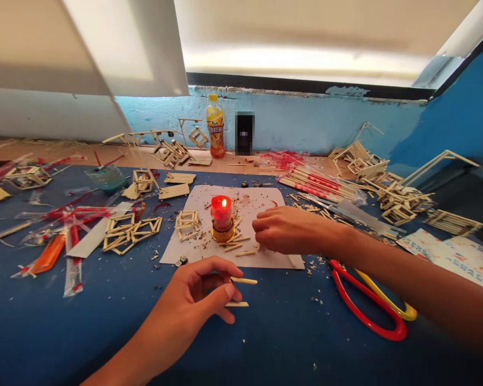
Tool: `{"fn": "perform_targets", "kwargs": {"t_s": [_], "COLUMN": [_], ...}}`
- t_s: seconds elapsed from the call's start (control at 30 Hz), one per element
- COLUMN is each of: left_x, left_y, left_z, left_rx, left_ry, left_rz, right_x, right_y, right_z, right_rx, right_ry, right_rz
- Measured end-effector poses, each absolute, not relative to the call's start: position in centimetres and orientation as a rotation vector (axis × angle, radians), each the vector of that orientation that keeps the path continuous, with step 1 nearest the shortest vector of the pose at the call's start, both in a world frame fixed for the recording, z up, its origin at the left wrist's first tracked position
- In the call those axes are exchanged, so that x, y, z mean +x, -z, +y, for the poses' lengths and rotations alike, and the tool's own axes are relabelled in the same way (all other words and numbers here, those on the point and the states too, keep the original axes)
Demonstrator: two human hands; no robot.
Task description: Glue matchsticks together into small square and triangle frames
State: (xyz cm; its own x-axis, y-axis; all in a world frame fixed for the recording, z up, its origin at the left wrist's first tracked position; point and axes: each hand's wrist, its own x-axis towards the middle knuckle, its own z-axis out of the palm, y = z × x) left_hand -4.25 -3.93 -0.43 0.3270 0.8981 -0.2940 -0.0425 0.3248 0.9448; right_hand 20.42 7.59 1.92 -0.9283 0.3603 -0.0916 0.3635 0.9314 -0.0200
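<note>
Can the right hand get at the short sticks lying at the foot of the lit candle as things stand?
Probably yes. The right hand rests on the white sheet right beside the loose sticks, with nothing lying between them. The candle burns close by, so its flame is the only hazard.

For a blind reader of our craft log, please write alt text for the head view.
A left hand pinches short wooden sticks above a blue table, while the right hand rests on white paper beside a lit red candle. Stick frames lie around.
</note>
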Motion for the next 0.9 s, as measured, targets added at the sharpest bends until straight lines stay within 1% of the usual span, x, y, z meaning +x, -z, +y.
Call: {"fn": "perform_targets", "kwargs": {"t_s": [0.17,0.3,0.4,0.5,0.53,0.57,0.6,0.67,0.77,0.8,0.9], "left_x": [-3.4,-2.4,-1.3,-0.2,0.2,0.5,0.7,1.2,1.8,2.1,2.8], "left_y": [0.7,0.6,0.3,0.0,-0.2,-0.3,-0.4,-0.8,-1.3,-1.4,-1.4], "left_z": [-4.3,-4.9,-5.2,-5.4,-5.5,-5.7,-5.8,-6.1,-6.7,-6.9,-7.4], "left_rx": [0.975,0.854,0.770,0.614,0.546,0.477,0.410,0.283,0.082,0.017,-0.120], "left_ry": [-0.827,-0.817,-0.867,-0.929,-0.941,-0.951,-0.960,-0.978,-1.066,-1.097,-1.129], "left_rz": [0.932,0.919,0.905,0.846,0.818,0.787,0.748,0.641,0.413,0.335,0.210], "right_x": [20.3,20.8,22.2,23.9,24.4,24.7,24.9,24.5,22.2,21.2,18.3], "right_y": [-1.5,-2.0,-3.1,-4.2,-4.5,-4.6,-4.5,-3.8,-1.7,-0.9,0.9], "right_z": [8.3,8.4,7.0,3.4,1.8,0.1,-1.7,-5.0,-8.6,-9.3,-10.2], "right_rx": [0.533,0.689,0.911,1.152,1.257,1.423,1.556,1.723,2.128,2.161,2.327], "right_ry": [0.196,0.358,0.553,0.747,0.815,0.951,0.996,1.123,1.270,1.325,1.629], "right_rz": [3.016,3.082,3.146,3.204,3.222,3.257,3.274,3.250,3.244,3.274,3.184]}}
